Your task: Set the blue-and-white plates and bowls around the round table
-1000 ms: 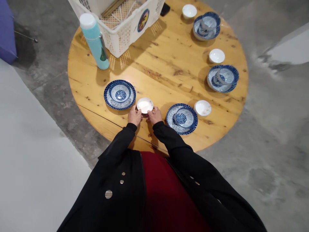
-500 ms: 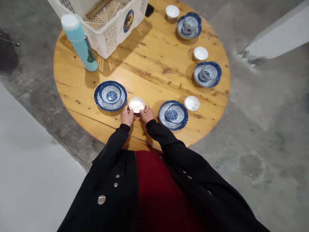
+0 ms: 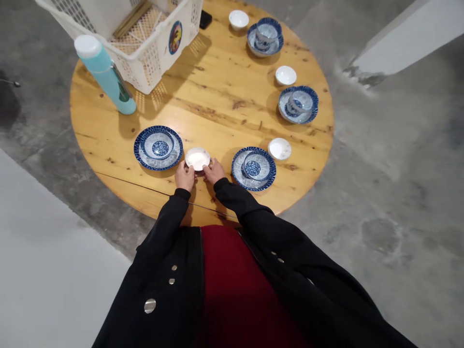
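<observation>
left hand (image 3: 185, 177): clamped on white bowl (image 3: 197, 158) | right hand (image 3: 214, 171): clamped on its other side | position: between two blue plates (image 3: 145, 160)

Glossy ceramic bowl (image 3: 197, 158), smooth wooden table (image 3: 217, 108)

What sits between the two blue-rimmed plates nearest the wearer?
In the head view, a small white bowl, gripped by the left hand and right hand, sits between the left plate and right plate.
</observation>
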`<state>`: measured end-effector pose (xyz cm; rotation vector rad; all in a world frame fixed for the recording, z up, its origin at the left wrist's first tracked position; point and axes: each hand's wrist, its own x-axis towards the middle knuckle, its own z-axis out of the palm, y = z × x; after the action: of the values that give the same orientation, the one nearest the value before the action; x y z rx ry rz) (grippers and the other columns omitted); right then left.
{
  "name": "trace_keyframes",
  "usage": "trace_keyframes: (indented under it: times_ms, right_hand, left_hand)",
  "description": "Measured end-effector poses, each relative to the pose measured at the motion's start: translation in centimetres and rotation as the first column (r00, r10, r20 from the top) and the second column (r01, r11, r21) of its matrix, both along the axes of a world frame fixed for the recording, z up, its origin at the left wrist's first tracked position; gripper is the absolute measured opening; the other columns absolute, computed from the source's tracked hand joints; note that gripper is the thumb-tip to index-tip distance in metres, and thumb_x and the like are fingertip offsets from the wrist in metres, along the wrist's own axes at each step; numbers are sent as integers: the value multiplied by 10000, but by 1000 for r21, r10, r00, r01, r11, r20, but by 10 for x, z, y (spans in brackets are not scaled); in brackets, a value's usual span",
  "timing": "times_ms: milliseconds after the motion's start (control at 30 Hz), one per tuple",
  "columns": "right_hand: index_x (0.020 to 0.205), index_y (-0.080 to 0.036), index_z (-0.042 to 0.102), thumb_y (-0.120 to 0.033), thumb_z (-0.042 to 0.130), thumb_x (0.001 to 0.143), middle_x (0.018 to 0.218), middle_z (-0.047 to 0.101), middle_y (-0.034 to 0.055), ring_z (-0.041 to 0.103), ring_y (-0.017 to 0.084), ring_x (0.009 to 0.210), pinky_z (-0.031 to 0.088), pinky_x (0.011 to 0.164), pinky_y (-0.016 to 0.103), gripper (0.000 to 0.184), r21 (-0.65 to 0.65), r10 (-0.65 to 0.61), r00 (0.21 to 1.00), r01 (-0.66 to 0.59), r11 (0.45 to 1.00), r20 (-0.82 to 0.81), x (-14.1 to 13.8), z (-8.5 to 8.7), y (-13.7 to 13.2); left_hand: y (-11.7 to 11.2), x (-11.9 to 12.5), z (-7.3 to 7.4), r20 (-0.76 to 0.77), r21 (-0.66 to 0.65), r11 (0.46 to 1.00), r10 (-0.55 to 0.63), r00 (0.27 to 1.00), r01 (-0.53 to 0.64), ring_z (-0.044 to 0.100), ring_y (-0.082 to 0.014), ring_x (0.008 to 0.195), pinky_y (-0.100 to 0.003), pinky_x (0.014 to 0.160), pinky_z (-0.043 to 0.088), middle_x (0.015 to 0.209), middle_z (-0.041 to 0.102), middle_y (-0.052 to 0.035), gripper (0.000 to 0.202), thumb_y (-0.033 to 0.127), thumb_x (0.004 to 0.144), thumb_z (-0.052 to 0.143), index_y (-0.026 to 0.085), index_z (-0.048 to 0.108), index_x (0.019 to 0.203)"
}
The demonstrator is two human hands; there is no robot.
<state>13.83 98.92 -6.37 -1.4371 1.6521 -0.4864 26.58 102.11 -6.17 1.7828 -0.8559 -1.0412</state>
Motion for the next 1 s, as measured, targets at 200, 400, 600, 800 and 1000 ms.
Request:
trace_keyframes:
  times_ms: [200,400,600,800,1000]
  right_hand:
    - [1292,-113,528,-292,507,871,932,749,120,717,294,901,557,898,460,458,-25,-9,999,10,1000,33,-3,-5,2]
    - [1303,-126,509,-345,559,877,784,720,68,698,246,678,591,708,384,481,40,-74,983,68,997,167,-1,-1,7]
    - [1232,-141,497,-373,587,854,645,634,-18,580,135,466,466,438,229,453,160,-192,913,142,977,359,-18,20,48]
    - [961,-177,589,-412,605,739,616,641,-22,572,120,446,465,434,222,324,276,-239,879,129,953,413,-63,39,128]
    - [943,-172,611,-506,616,693,647,676,2,586,127,465,478,467,243,417,254,-365,860,286,924,357,-91,43,164]
  left_hand:
    - [8,-2,9,52,27,1000,-10,999,9,677,-178,568,-262,559,542,731,689,-41,369,210,868,573,121,633,1221]
    - [8,-2,12,0,24,1000,12,1000,-12,662,-165,549,-252,556,521,717,686,-36,356,242,878,610,130,622,1216]
    - [39,11,9,-127,63,998,24,992,-16,612,-136,503,-234,515,506,651,651,-3,403,313,894,595,146,560,1259]
    - [92,16,13,-144,55,991,-115,983,124,621,-117,537,-214,537,510,680,652,0,279,315,880,568,160,617,1107]
    - [107,-18,30,17,70,921,-384,923,382,659,-141,608,-247,635,520,717,686,-5,321,353,917,491,185,637,1148]
